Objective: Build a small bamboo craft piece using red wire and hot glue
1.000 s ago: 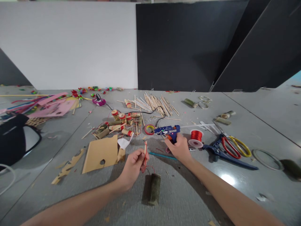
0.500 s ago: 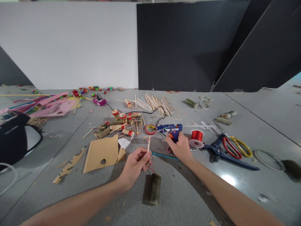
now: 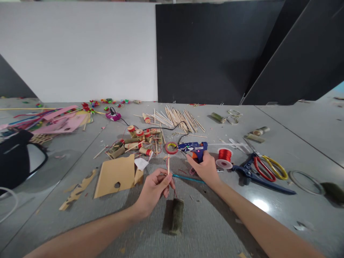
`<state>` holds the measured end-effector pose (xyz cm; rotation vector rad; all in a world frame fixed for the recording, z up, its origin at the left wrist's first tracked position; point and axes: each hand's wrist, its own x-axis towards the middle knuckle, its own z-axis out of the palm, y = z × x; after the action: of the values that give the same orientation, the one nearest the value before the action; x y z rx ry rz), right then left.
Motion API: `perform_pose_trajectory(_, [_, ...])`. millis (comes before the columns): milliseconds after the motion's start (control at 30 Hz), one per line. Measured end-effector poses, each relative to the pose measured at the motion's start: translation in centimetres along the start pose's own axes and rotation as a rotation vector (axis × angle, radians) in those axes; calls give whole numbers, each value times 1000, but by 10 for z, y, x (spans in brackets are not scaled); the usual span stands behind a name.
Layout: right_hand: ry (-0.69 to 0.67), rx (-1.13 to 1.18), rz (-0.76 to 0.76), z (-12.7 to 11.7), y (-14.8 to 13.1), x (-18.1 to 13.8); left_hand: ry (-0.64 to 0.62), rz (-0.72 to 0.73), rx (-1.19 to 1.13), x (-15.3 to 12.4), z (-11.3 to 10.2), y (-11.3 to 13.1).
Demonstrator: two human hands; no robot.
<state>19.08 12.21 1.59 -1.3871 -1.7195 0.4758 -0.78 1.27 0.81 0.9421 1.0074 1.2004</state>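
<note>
My left hand [image 3: 154, 190] pinches a thin wooden stick [image 3: 168, 165] that stands upright, with red thread trailing below the fingers. Just below it a short green bamboo piece [image 3: 176, 216] lies on the grey table. My right hand [image 3: 204, 167] is wrapped round the handle of a blue glue gun [image 3: 192, 147], whose nozzle points left toward a red tape roll [image 3: 171, 147]. A teal stick [image 3: 185, 177] lies between my hands.
A red thread spool [image 3: 224, 157], blue pliers [image 3: 248, 172] and red-and-yellow scissors [image 3: 270, 167] lie to the right. A cardboard sheet [image 3: 115, 175], wrapped bamboo pieces [image 3: 137, 139] and a pile of sticks [image 3: 177, 118] lie ahead. Pink paper [image 3: 57, 122] lies far left.
The stick in my left hand has turned from a tilt to upright. My right hand has stayed on the glue gun, shifting it slightly.
</note>
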Motion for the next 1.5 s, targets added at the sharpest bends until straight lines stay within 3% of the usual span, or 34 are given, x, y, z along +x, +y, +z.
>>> perform_pose_trajectory(200, [-120, 127, 108, 1, -1, -3, -5, 8, -47, 1, 1, 1])
perform_pose_trajectory(833, [-76, -43, -166, 3, 1, -6, 7, 1, 2, 0, 2, 3])
perform_pose_trajectory(1500, [-106, -64, -189, 4, 7, -6, 15, -2, 18, 1, 2, 3])
